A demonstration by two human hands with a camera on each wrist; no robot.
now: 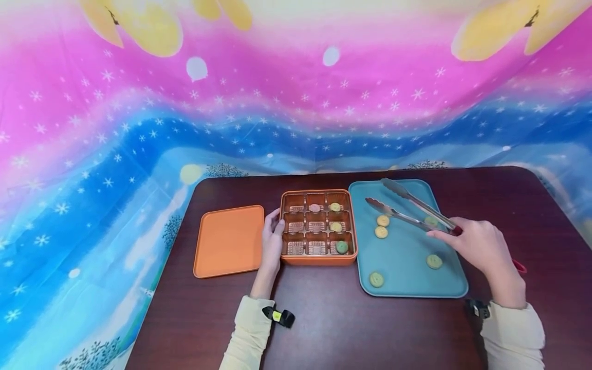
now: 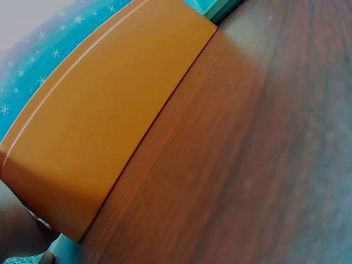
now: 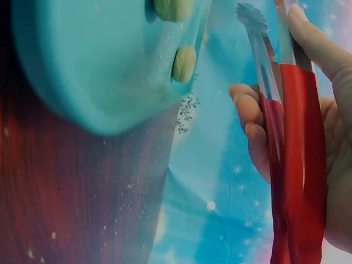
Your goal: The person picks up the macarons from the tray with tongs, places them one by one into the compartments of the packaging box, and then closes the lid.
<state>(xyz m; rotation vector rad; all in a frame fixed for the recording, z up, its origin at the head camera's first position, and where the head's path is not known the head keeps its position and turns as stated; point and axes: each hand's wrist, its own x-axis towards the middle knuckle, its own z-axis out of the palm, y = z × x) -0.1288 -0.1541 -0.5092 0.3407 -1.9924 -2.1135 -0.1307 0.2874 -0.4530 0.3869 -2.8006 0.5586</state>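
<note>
My right hand [image 1: 481, 244] grips metal tongs [image 1: 418, 202] by their red handles [image 3: 301, 159]. The tongs' ends stand apart over the blue-green tray [image 1: 402, 277], with nothing between them. On this tray lie two yellow cookies [image 1: 381, 232] and several green cookies [image 1: 434, 261], one partly behind the tongs. My left hand [image 1: 272, 239] rests against the left side of an orange box [image 1: 319, 261], thumb at its rim. Inside the box's brown divided insert are a pink cookie [image 1: 314, 207], two yellow cookies [image 1: 336, 226] down the right column and a green cookie [image 1: 341, 247] at front right.
An orange lid [image 1: 229, 241] lies flat left of the box. The tray's left edge runs right beside the box. All stand on a dark wooden table [image 1: 319, 318], with a printed cloth [image 1: 296, 103] hanging behind it.
</note>
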